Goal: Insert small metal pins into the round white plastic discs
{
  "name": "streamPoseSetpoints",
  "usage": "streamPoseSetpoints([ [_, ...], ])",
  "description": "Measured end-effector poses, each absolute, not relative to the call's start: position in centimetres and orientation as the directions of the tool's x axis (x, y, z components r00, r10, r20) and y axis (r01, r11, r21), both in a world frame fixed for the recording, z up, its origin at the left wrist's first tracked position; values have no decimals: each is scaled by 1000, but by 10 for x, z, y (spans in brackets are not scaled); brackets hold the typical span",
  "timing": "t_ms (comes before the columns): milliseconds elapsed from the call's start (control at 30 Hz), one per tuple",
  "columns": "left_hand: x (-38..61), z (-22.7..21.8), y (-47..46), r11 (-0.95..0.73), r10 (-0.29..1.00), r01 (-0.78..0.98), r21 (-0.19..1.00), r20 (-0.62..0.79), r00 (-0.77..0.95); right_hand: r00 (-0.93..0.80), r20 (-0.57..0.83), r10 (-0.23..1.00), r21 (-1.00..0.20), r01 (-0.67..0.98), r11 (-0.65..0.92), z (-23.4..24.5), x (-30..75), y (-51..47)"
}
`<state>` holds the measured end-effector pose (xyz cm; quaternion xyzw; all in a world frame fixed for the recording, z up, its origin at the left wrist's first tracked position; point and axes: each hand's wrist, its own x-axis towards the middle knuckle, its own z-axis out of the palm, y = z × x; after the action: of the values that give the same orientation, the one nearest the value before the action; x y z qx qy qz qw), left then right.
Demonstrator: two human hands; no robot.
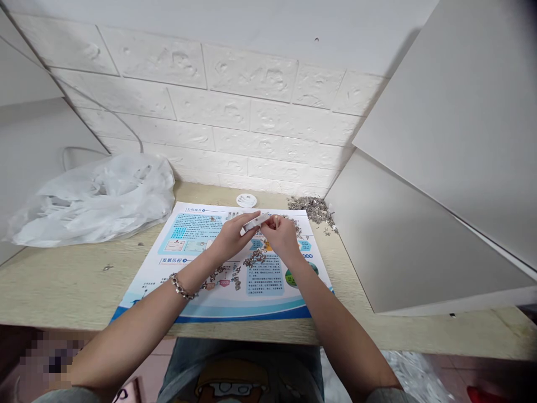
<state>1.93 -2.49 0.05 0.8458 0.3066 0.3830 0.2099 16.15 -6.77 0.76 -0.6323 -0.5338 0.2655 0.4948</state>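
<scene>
My left hand pinches a small white strip-like part above a printed blue-and-white poster on the wooden desk. My right hand is closed beside it, fingertips meeting the strip's right end; whether it holds anything of its own is too small to tell. Small silvery metal pieces lie scattered on the poster under and around both hands. A beaded bracelet sits on my left wrist.
A heap of the same metal pieces lies at the back right against the white brick wall. A small white round lid sits behind the poster. A crumpled white plastic bag fills the left. A white slanted panel bounds the right.
</scene>
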Motion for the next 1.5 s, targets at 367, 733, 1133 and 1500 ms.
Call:
streamPoseSetpoints([
  [367, 15, 7, -20, -604, 797, 459, 651, 501, 339, 265, 159, 951, -908, 417, 36, 9, 162, -71],
  [733, 13, 20, -10, 242, 871, -319, 916, -60, 488, -205, -158, 966, -974, 196, -117, 5, 173, -64],
  [1133, 10, 20, -11, 373, 705, -240, 896, -105, 701, -273, -67, 960, -990, 136, -30, 4, 173, -64],
  [1500, 11, 16, -12, 363, 707, -192, 912, -136, 694, -221, -47, 974, -942, 335, 30, 4, 175, -64],
])
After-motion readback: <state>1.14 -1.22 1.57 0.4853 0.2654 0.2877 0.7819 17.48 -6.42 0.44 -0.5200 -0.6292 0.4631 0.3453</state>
